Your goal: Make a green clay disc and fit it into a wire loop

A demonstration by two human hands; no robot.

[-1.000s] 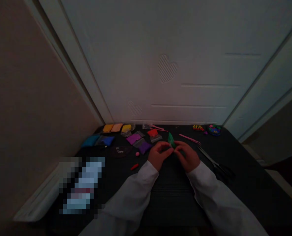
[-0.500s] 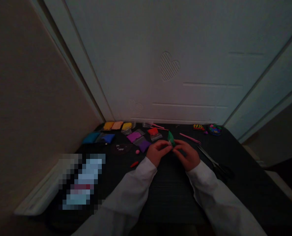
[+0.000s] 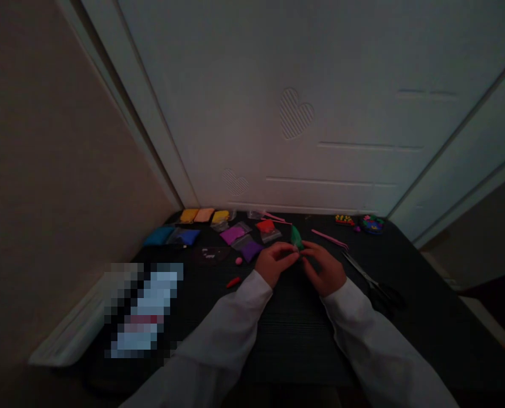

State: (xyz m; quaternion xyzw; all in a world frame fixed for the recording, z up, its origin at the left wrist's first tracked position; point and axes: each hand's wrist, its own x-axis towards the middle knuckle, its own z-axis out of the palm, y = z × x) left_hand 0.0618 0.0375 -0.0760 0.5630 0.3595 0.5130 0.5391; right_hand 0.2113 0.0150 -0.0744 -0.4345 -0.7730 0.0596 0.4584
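Both of my hands meet over the middle of the dark table, pinching a small clear bag of green clay (image 3: 296,236) that points up and away from me. My left hand (image 3: 274,263) grips its near left edge between thumb and fingers. From the other side, my right hand (image 3: 322,267) holds the near right edge, fingertips close to the left ones. To the left lie a pink ball (image 3: 239,261) and a red tapered piece (image 3: 233,282). Just beyond my left hand are a purple bag (image 3: 249,249) and a red bag (image 3: 265,227).
Scissors (image 3: 372,280) lie right of my right hand, with pink tweezers (image 3: 329,239) beyond. Several colored bags, including a blue one (image 3: 188,236), line the back left. A round decorated piece (image 3: 372,224) sits back right. A blurred-out screen (image 3: 148,309) stands at the left; a white panel (image 3: 252,113) rises behind.
The view has shifted very slightly. My hands keep their hold on the green bag, with only a small shift of the right fingers.
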